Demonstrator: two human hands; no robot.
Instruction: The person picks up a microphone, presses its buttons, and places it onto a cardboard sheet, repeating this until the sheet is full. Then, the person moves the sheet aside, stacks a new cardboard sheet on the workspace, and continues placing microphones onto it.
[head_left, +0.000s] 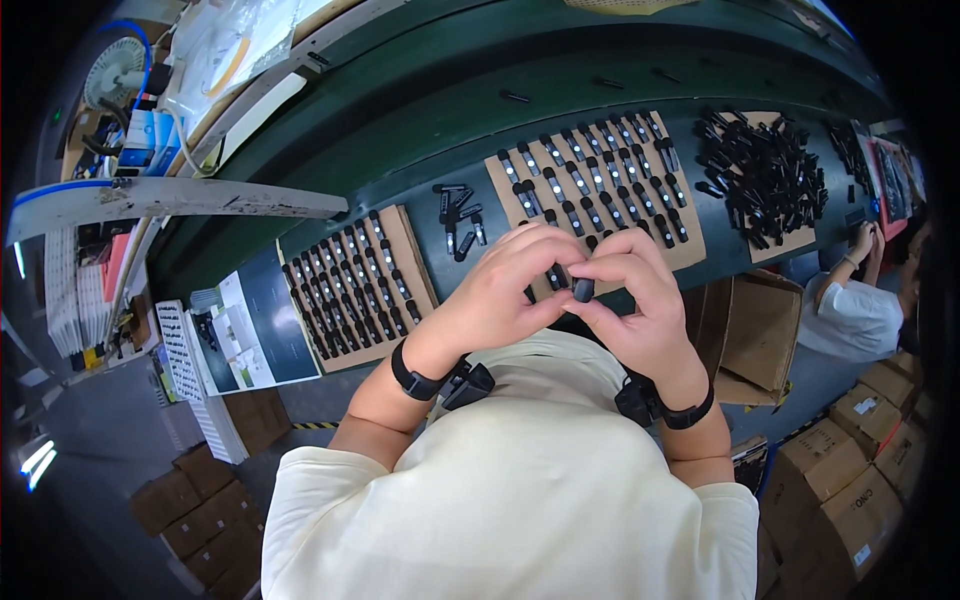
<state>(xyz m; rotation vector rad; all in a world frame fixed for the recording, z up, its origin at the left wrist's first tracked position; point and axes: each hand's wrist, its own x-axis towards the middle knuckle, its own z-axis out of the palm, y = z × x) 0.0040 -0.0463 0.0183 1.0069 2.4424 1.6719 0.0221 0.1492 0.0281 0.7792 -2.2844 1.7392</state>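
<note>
Both hands meet above the near edge of the green bench, fingertips close together. My left hand [515, 282] is closed on a small black piece, mostly hidden by the fingers. Between thumb and forefinger, my right hand [638, 295] pinches a small dark rounded piece [583, 290] that resembles a microphone's foam cap. Whether the two pieces are joined cannot be seen. Just beyond the hands, rows of small black clip-on microphones [590, 175] with pale round spots lie on a cardboard sheet [690, 245]. Several loose ones [462, 215] lie left of that sheet.
Another cardboard sheet [420, 262] with rows of microphones lies at left, beside printed sheets [245, 335]. A heap of black microphones [765, 175] covers cardboard at right. An open carton [755, 335] stands below the bench. A co-worker [860, 305] sits far right. A metal arm [180, 200] juts in from the left.
</note>
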